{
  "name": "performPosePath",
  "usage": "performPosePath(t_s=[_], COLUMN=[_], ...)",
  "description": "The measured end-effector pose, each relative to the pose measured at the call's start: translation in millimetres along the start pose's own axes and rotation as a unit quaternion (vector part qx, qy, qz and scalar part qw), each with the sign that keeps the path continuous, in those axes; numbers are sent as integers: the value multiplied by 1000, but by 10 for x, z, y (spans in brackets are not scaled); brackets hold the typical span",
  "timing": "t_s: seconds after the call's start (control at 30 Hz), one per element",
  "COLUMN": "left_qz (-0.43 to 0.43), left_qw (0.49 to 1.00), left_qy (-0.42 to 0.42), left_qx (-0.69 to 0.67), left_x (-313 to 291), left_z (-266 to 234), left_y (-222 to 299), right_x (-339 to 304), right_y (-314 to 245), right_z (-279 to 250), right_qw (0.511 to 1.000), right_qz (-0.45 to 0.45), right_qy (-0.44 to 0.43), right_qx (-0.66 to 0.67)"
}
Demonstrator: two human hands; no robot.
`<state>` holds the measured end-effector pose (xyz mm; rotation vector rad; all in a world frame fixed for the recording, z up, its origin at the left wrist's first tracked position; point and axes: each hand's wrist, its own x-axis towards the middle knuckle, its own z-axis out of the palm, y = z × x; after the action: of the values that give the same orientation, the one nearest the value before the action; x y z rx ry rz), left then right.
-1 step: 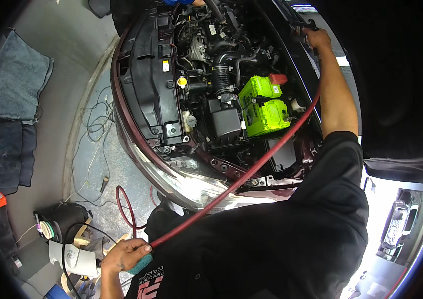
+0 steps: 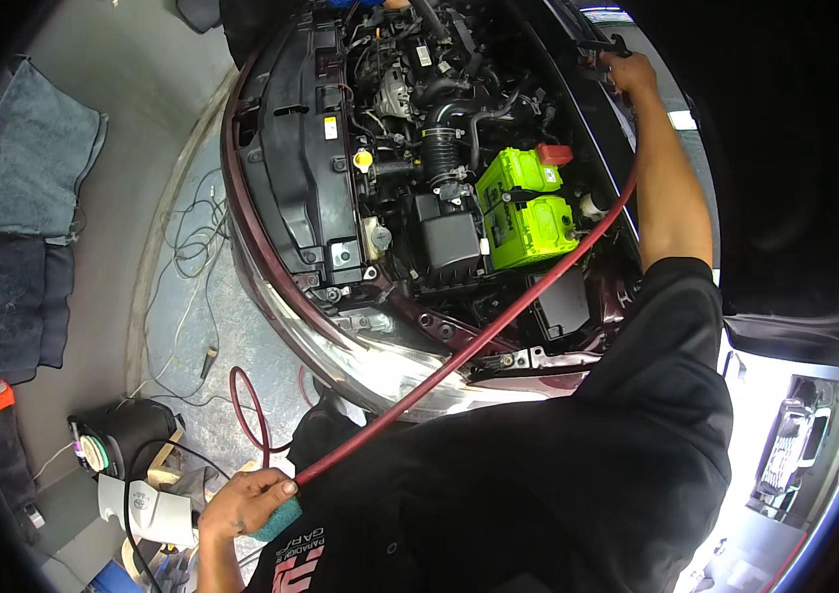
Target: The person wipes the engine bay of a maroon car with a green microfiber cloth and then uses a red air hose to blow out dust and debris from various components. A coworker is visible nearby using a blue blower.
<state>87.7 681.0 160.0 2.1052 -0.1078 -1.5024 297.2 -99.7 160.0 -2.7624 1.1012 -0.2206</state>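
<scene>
The left hand point(image 2: 247, 502) grips a red hose point(image 2: 459, 358) and green pad point(image 2: 279, 518), likely controlling slack; the right hand point(image 2: 632, 77) clasps a black gun-like tool point(image 2: 605, 45)

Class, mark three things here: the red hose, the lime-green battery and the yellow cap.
Red hose point(image 2: 471, 354): head view, along its long middle stretch.
Lime-green battery point(image 2: 544, 219): head view, on its casing.
Yellow cap point(image 2: 363, 159): head view, on its top.

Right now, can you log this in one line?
left grip: red hose, teal pad beneath | right grip: black tool | green battery: beside black box
</scene>
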Motion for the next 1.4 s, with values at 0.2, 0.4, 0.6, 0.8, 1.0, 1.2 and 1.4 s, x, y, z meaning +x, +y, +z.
performPosePath(t_s=[0.2,0.4,0.6,0.8,1.0,1.2,1.4], left_qz=[20,58,109,149,131,149,178], left_qw=[996,988,974,969,976,966,963], left_qy=[79,107,111,83,18,-10,-89], left_qx=[42,94,166,180,171,210,182], left_x=[58,75,161,310,543,852,973], left_z=[-242,-512,-869,-1361,-2173,-3069,-3609], left_y=[74,250,470,338,141,-126,-159], right_x=[246,-568,-1188,-1483,-1374,-1350,-1760], right_y=[186,-197,-479,-861,-1378,-2054,-2637], right_z=[53,-306,-271,-97,191,384,542], right_qw=[992,990,985,994,997,995,993], right_qz=[-76,-129,-135,-87,-59,12,-5], right_qy=[17,-48,-92,-70,0,-90,-113], right_qx=[-98,42,54,-14,-55,-36,-29])
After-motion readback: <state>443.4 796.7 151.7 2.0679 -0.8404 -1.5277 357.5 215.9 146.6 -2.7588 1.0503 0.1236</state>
